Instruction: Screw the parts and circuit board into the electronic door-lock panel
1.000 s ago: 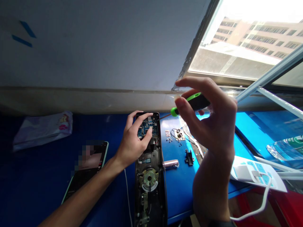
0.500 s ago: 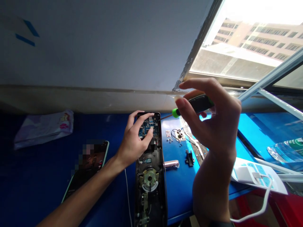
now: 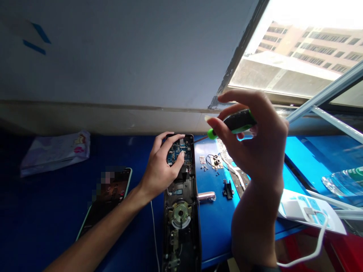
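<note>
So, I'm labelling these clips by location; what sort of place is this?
Probably a makeshift electronics workbench by a window, given the screwdriver, exposed circuit board and loose screws.

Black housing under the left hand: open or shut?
Open: the black housing has no cover over its blue circuit board or round metal part.

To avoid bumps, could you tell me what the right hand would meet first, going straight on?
Leading with the screwdriver, the right hand would likely first meet the black casing beside the blue circuit board; depth is unclear, and it may be touching.
</note>
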`<state>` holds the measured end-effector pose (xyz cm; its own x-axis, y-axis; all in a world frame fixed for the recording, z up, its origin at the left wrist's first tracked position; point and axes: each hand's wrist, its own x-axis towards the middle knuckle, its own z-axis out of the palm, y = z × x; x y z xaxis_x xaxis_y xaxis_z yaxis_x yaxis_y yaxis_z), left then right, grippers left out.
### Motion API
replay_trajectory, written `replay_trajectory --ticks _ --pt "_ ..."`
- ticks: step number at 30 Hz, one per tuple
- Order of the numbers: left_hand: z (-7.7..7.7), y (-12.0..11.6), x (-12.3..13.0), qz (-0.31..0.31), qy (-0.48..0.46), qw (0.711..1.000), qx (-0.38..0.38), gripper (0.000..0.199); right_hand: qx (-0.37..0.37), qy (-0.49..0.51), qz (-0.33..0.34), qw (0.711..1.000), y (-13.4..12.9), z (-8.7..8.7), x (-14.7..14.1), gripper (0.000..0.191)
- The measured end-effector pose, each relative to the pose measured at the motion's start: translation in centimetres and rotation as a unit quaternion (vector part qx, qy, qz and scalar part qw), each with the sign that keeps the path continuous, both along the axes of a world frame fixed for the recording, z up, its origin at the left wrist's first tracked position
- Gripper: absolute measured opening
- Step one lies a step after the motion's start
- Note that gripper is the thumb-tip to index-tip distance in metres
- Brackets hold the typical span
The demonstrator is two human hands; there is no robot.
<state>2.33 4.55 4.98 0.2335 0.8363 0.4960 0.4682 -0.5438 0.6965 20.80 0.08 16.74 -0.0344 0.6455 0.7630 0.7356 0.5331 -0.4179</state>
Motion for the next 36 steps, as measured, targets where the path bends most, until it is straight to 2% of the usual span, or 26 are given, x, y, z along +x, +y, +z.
replay_trajectory --ticks 6,9,13,17,22,28,32,36 --pt "0.4 0.2 -0.4 0.012 0.011 1.0 0.018 0.038 -0.011 0.016 0.043 0.999 -0.1 0.4 0.1 0.041" --pt "0.5 0.4 -0.6 0.023 0.011 0.999 0.04 0.035 0.024 0.025 0.026 0.999 -0.3 0.7 -0.2 0.033" --pt "0.5 0.4 -0.6 0.026 0.01 0.997 0.077 0.021 0.081 0.025 -0.023 0.996 -0.4 0.7 -0.6 0.026" --pt "0.5 0.3 -0.5 0.019 0.014 0.994 0.106 0.008 0.119 0.05 0.006 0.992 -0.2 0.7 -0.8 0.019" --pt "0.4 0.3 -0.5 0.013 0.016 0.993 0.118 0.011 0.11 0.061 0.022 0.992 -0.2 0.5 -0.7 0.016" --pt "0.5 0.4 -0.6 -0.003 0.02 0.992 0.123 0.005 0.103 0.024 0.007 0.994 -0.3 0.1 -0.5 0.026" --pt "0.7 0.2 -0.5 0.0 0.029 0.992 0.125 0.009 0.109 0.027 -0.021 0.993 -0.6 0.5 -0.3 0.023" --pt "1.2 -0.6 -0.1 0.007 0.053 0.983 0.176 0.009 0.119 0.063 -0.023 0.991 -1.0 1.0 0.4 0.025"
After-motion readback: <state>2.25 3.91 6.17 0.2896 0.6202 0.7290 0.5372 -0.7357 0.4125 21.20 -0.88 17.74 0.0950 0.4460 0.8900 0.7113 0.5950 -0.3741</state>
